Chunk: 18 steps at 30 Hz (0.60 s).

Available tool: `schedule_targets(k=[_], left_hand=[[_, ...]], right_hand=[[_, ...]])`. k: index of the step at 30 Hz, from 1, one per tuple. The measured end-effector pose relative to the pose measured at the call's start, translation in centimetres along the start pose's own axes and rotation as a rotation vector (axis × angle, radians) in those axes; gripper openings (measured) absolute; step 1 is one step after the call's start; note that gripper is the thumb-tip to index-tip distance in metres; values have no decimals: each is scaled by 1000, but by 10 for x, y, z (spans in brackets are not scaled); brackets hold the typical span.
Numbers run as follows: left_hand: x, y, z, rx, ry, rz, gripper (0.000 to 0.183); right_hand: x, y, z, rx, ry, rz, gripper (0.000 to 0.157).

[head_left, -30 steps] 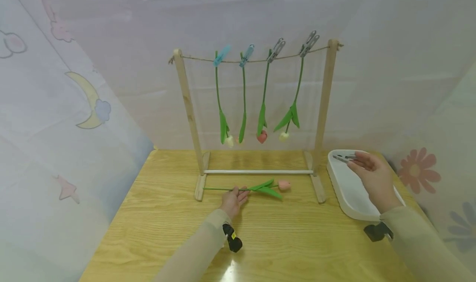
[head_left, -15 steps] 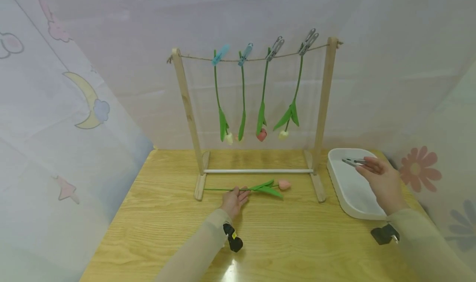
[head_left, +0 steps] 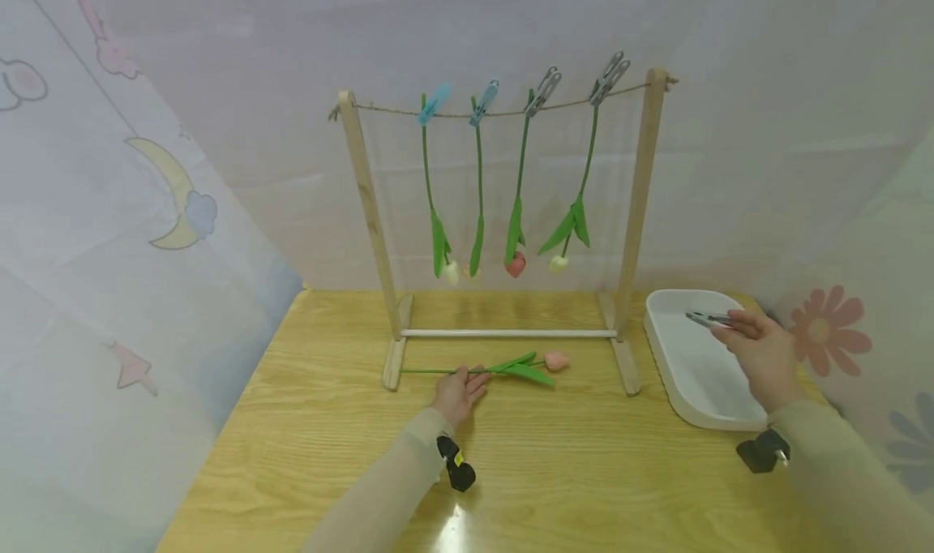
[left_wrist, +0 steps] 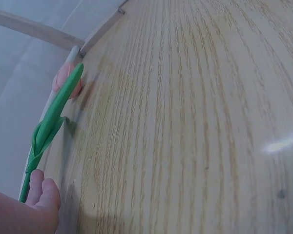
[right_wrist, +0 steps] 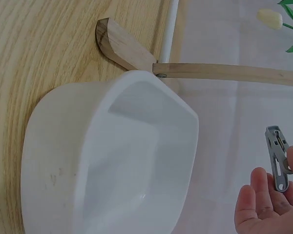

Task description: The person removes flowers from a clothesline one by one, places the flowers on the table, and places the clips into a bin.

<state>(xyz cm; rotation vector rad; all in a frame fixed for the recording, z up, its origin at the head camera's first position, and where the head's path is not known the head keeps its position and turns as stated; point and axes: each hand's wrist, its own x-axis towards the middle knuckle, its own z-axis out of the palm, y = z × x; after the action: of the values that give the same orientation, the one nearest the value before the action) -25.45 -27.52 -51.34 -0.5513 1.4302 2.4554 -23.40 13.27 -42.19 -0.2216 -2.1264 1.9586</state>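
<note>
Pinching a grey clothespin (right_wrist: 272,151) between thumb and fingers, our right hand (head_left: 766,354) hovers over the white tray (head_left: 664,370) at the right side of the wood-grain tabletop (head_left: 554,472). Our left hand (head_left: 454,397) is low at the table, thumb and fingers closed lightly on the stem of a pink tulip (head_left: 513,366), which lies crosswise just before the white rod (head_left: 503,334) of a wooden rack (head_left: 642,196). Near us the yellowish boards catch a bright patch of glare.

Behind the table we see a creased, pale backdrop (head_left: 766,172); to the left it bears a yellow moon (head_left: 175,188) and a pink star (head_left: 131,366), to the right a coral flower print (head_left: 830,330). Four more tulips (head_left: 439,245) hang head-down from the rack's twine (head_left: 507,113), two by blue clips (head_left: 435,104), two by grey ones.
</note>
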Motion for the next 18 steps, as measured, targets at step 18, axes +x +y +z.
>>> schedule_targets(k=[18], left_hand=[[-1, 1, 0, -5, 8, -41, 46]], right_hand=[[27, 4, -9, -370, -79, 110, 63]])
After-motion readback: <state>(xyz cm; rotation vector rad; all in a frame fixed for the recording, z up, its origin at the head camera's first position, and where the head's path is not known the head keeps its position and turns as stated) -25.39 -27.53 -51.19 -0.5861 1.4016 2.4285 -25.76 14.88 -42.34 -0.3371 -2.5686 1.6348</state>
